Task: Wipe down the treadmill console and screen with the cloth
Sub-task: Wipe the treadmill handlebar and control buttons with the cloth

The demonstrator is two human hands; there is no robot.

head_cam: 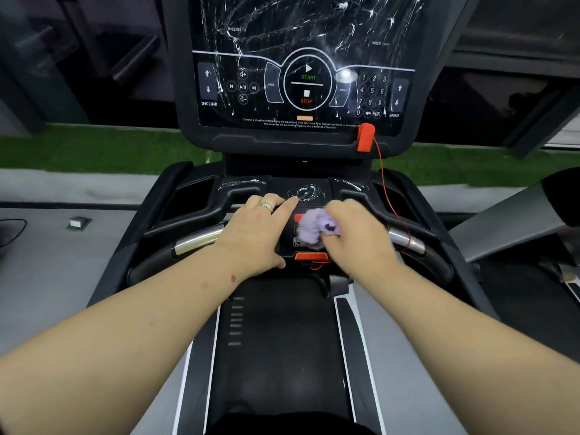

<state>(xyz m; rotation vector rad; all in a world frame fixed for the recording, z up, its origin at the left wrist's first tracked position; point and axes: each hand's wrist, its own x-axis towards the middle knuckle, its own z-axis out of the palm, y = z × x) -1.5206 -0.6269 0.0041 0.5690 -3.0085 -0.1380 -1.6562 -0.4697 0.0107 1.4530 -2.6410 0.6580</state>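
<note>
Right hand bunching lilac cloth, no clear long axis, on console

A strip of green artificial turf runs across the room behind the machine, bordered on the near side by a pale grey floor. Beyond the turf the room is dim, with dark panels, perhaps glass, and dark frames. A small square object lies on the grey floor at the left, near a thin black cable. A grey sloping bar crosses the right edge.
</note>
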